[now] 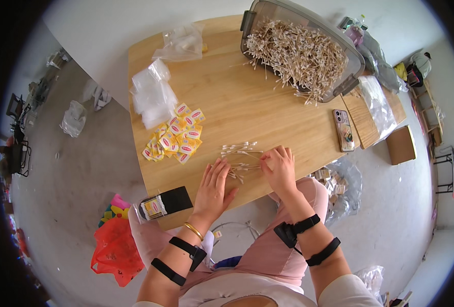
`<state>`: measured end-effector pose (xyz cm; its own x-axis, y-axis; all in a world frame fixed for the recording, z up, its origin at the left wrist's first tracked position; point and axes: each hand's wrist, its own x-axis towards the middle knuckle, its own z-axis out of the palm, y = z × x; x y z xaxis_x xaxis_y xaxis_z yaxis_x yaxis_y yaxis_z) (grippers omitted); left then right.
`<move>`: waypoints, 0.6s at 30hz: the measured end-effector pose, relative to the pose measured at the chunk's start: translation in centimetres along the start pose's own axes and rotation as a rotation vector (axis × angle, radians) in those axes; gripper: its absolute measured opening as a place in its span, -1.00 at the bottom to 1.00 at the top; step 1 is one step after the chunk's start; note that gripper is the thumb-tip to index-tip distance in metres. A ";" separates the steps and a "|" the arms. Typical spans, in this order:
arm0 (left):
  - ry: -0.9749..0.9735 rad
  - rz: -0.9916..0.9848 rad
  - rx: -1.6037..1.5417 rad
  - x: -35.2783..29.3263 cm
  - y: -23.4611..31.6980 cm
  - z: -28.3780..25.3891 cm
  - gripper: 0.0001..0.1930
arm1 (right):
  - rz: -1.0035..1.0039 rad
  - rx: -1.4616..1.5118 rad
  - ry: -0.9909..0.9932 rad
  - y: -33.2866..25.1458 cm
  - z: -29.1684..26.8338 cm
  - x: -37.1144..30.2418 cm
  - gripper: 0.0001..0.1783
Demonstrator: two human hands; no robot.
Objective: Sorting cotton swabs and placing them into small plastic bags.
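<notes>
On the table's near part lie two small groups of cotton swabs with wooden sticks: an upper row (237, 148) and a lower, looser group (243, 167). My left hand (211, 192) rests at the left end of the lower group, its fingers stretched out and lying on the table, fingertips beside the swab heads. At the right end of both groups, my right hand (279, 170) has thumb and index finger pinched together on the stick ends of cotton swabs. How many it grips is hidden by the fingers.
A grey plastic bin (358, 64) tips toward me, heaped with loose cotton swabs (301, 56). Yellow-and-white paper cards (178, 134) lie piled at left, below clear plastic bags (153, 94). A filled swab pack (153, 207) sits by a black pad (178, 200). A phone (343, 130) lies right.
</notes>
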<state>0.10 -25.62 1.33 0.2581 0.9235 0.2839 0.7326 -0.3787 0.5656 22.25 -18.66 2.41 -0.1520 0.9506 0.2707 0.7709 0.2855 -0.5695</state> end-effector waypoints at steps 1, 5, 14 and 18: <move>-0.003 -0.004 -0.001 -0.1 -0.1 0.0 -0.26 | -0.006 -0.015 -0.021 -0.1 -0.2 0.3 -0.86; 0.083 -0.043 -0.015 -0.1 -0.3 -0.2 -0.20 | -0.121 -0.043 -0.095 -0.2 -0.6 1.3 -0.86; 0.121 -0.170 0.025 0.7 0.3 -1.2 -0.11 | -0.047 0.089 -0.132 -1.6 -0.4 0.6 -0.86; 0.120 -0.169 0.034 1.1 -0.1 -1.5 -0.11 | -0.043 0.135 -0.160 -1.7 -0.3 -0.7 -0.84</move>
<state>-0.59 -24.68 2.74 0.0545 0.9587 0.2792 0.7807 -0.2152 0.5867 21.22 -19.82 3.39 -0.2874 0.9414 0.1764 0.6731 0.3295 -0.6621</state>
